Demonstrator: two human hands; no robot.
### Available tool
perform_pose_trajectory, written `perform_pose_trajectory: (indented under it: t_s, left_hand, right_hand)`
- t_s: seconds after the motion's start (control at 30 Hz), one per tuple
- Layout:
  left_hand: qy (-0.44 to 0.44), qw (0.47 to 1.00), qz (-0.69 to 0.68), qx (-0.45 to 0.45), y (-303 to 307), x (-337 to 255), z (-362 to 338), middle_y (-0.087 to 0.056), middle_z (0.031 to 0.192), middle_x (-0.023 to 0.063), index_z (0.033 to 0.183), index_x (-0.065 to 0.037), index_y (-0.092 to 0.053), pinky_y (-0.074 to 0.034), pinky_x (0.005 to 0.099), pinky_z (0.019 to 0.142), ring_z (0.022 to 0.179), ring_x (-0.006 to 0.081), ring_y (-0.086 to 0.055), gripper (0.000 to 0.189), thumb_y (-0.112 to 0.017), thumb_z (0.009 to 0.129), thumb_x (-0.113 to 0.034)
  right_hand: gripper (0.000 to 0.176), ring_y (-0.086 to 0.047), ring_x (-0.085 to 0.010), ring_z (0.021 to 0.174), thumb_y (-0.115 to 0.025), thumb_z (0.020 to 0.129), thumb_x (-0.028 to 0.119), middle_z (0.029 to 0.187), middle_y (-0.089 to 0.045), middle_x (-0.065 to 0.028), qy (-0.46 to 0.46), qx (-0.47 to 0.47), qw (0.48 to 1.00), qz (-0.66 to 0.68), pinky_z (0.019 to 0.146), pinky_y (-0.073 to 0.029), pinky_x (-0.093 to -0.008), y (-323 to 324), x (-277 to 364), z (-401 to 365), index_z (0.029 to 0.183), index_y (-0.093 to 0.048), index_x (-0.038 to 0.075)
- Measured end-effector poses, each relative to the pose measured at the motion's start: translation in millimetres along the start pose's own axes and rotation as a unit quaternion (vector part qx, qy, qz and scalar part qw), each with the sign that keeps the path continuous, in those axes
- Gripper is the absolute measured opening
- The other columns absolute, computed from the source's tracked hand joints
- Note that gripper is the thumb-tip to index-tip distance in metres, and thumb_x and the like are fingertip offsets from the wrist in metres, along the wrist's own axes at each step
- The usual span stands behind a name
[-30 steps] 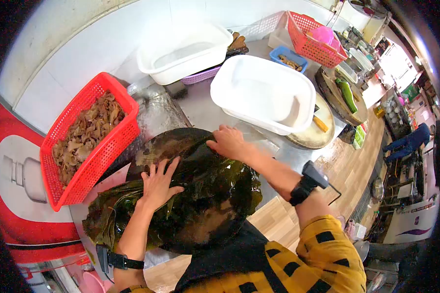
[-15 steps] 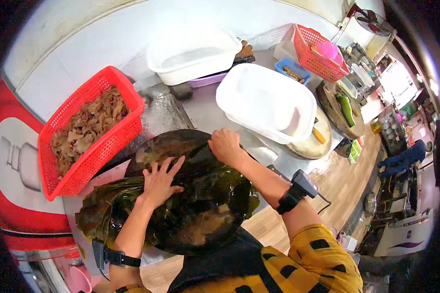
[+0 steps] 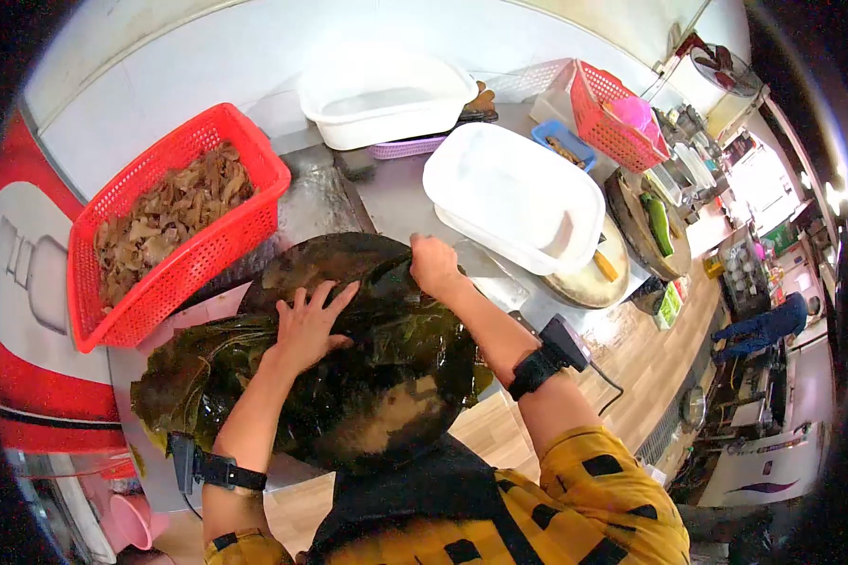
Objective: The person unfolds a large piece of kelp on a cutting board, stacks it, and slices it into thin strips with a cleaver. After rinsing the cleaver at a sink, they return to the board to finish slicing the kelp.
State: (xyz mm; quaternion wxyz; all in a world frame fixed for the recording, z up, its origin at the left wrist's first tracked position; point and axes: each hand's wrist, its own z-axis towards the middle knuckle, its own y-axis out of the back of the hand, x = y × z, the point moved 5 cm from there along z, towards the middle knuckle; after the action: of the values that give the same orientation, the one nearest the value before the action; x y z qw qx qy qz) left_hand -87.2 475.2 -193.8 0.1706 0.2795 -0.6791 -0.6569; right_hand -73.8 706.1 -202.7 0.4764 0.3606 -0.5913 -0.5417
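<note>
Wet, dark green sheets of kelp point(image 3: 226, 363) lie over a round dark chopping board point(image 3: 320, 250) and hang past its left side. My left hand point(image 3: 306, 330) rests on the kelp with its fingers spread. At the upper right of the board, my right hand point(image 3: 433, 266) has its fingers closed on an edge of the kelp, which rises slightly toward it. Its fingertips are partly hidden.
A red basket point(image 3: 273, 193) of brown cut pieces stands at the left. White tubs point(image 3: 452, 151) point(image 3: 386, 137) sit behind the board. Farther right are a round board with a yellow-handled knife point(image 3: 605, 266) and a green vegetable point(image 3: 655, 224). A person point(image 3: 773, 325) stands far right.
The view has shifted slightly. My right hand keeps hold of the kelp edge and seems to have raised it a little. My left hand stays spread on the kelp.
</note>
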Motion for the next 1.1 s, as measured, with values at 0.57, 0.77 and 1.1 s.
perform_pose_trajectory:
  t_s: [0.57,0.77,1.1]
  left_hand:
    - [-0.013,1.0,-0.005,-0.005,2.9,-3.1,0.6,-0.035,0.141,0.0073,0.145,-0.034,-0.024,-0.038,0.0603,0.09,0.122,0.0385,-0.039,0.096,-0.079,0.067,-0.033]
    - [0.016,0.998,-0.031,0.054,5.9,-5.0,2.5,-0.031,0.144,0.0084,0.146,-0.034,-0.021,-0.031,0.0669,0.097,0.127,0.0418,-0.034,0.097,-0.079,0.068,-0.033]
    - [0.005,0.999,-0.034,0.031,4.2,-3.3,3.2,-0.035,0.141,0.0104,0.146,-0.036,-0.019,-0.032,0.0657,0.093,0.125,0.0387,-0.036,0.096,-0.077,0.07,-0.04]
  right_hand:
    - [0.033,-0.064,-0.0403,0.085,-0.058,0.082,0.03,0.089,-0.065,-0.0252,-0.226,-0.003,0.952,0.207,0.077,-0.052,-0.0464,-20.3,-32.7,-11.1,0.084,-0.067,-0.002]
    - [0.027,-0.062,-0.0434,0.085,-0.054,0.084,0.023,0.086,-0.064,-0.0264,-0.216,-0.052,0.942,0.251,0.077,-0.051,-0.0493,-3.7,-25.0,-34.6,0.084,-0.065,-0.002]
    - [0.022,-0.062,-0.0433,0.074,-0.053,0.079,0.015,0.074,-0.061,-0.0273,-0.168,-0.116,0.95,0.237,0.067,-0.05,-0.0501,-20.7,-44.0,-57.4,0.073,-0.064,-0.004]
